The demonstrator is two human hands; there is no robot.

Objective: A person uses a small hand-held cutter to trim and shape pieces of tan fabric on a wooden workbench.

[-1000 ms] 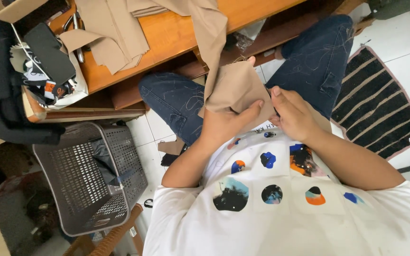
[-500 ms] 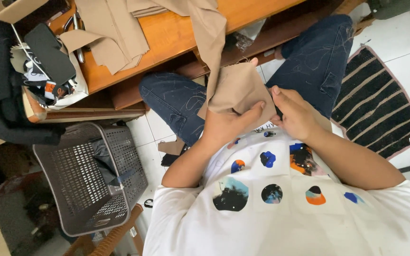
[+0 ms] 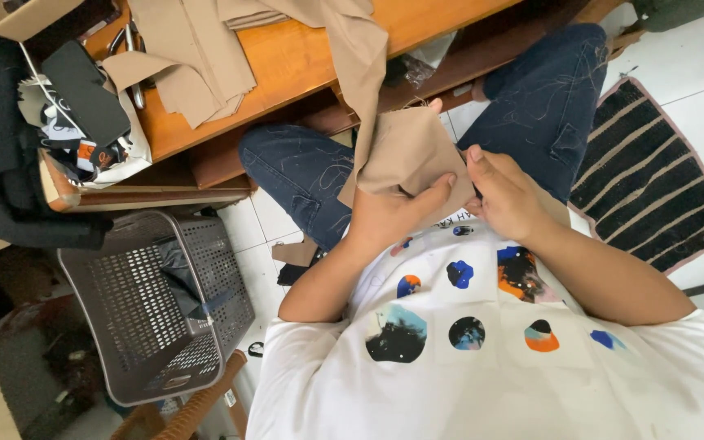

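Observation:
I sit with blue jeans (image 3: 303,175) on my legs and a white shirt with coloured round prints (image 3: 466,334). A piece of tan fabric (image 3: 405,151) lies over my lap, and a strip of it runs up onto the wooden table (image 3: 303,61). My left hand (image 3: 393,216) grips the fabric's lower edge, thumb on top. Just to its right, my right hand (image 3: 507,195) pinches the same edge with its fingers closed on the cloth. The two hands nearly touch.
More tan cloth pieces (image 3: 189,65) lie on the table beside a metal tool (image 3: 134,77). A grey plastic basket (image 3: 156,301) stands on the tiled floor at left. Dark clothing (image 3: 2,163) hangs at far left. A black striped mat (image 3: 662,187) lies at right.

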